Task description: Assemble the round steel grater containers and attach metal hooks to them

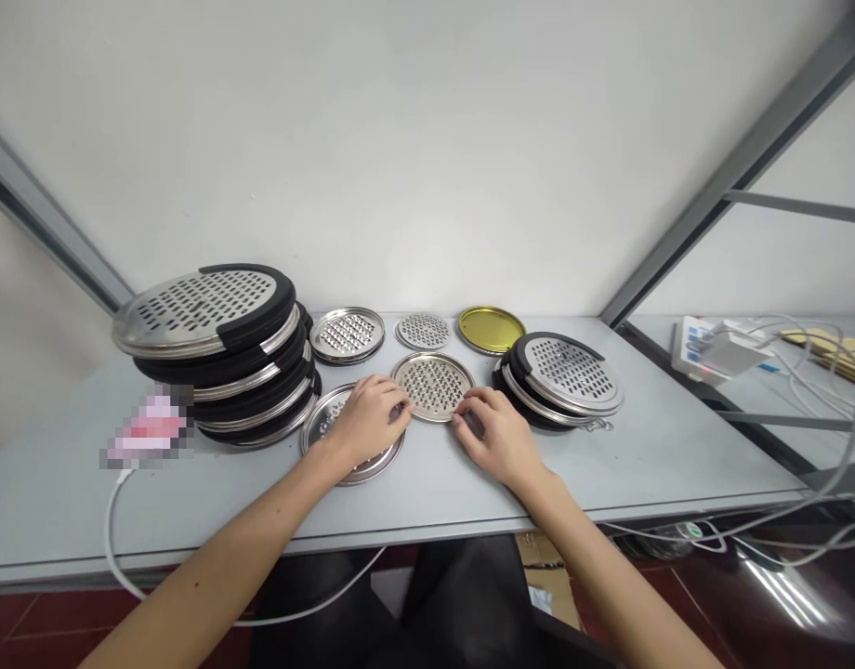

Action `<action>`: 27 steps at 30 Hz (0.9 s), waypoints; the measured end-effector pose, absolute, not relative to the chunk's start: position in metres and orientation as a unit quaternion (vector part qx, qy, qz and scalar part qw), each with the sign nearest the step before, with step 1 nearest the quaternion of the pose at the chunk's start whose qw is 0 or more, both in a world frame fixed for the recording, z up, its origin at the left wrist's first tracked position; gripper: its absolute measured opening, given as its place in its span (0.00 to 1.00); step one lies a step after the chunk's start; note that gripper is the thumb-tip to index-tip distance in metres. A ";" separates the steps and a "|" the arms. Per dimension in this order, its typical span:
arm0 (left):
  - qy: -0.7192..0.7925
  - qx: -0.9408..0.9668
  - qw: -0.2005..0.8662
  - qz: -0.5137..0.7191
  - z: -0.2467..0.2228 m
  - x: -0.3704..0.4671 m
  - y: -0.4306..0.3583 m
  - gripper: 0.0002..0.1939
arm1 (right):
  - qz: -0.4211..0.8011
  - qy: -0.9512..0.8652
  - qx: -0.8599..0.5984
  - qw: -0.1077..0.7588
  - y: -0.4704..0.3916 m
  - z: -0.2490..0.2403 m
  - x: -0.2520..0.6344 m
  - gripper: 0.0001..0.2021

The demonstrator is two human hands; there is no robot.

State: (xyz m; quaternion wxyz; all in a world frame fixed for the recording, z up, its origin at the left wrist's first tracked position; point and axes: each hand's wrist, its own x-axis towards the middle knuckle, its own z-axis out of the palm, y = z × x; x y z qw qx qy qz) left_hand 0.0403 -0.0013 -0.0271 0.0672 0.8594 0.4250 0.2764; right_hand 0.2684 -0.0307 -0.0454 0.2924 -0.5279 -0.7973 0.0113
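Note:
A round metal grater plate (pixel 433 383) with raised teeth lies between my two hands. My left hand (pixel 373 420) has its fingers curled at the plate's left edge. At its lower right edge, the thumb and fingers of my right hand (pixel 498 433) pinch the rim. A second round grater plate (pixel 320 426) rests on the table under my left hand, which partly hides it. Behind are a coarse grater plate (pixel 348 333), a smaller perforated disc (pixel 425 331) and a gold-coloured round lid (pixel 492 329).
A tall stack of round graters with black rims (pixel 204 307) stands at left, a lower stack (pixel 573 367) at right. The grey table (pixel 651 455) ends at a white wall. A white cable (pixel 111 520) hangs at left; metal frame bars (pixel 678 232) rise at right.

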 end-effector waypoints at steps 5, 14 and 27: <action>0.397 0.874 0.091 0.266 -0.023 0.039 -0.005 0.08 | -0.019 -0.757 -0.587 0.287 -0.025 -0.055 0.269 0.20; 0.365 0.883 0.099 0.277 -0.018 0.035 -0.005 0.08 | -0.011 -0.763 -0.592 0.257 -0.015 -0.056 0.266 0.19; 0.457 0.864 0.090 0.190 -0.016 0.027 -0.003 0.25 | 0.040 -0.812 -0.548 0.197 0.031 -0.039 0.267 0.25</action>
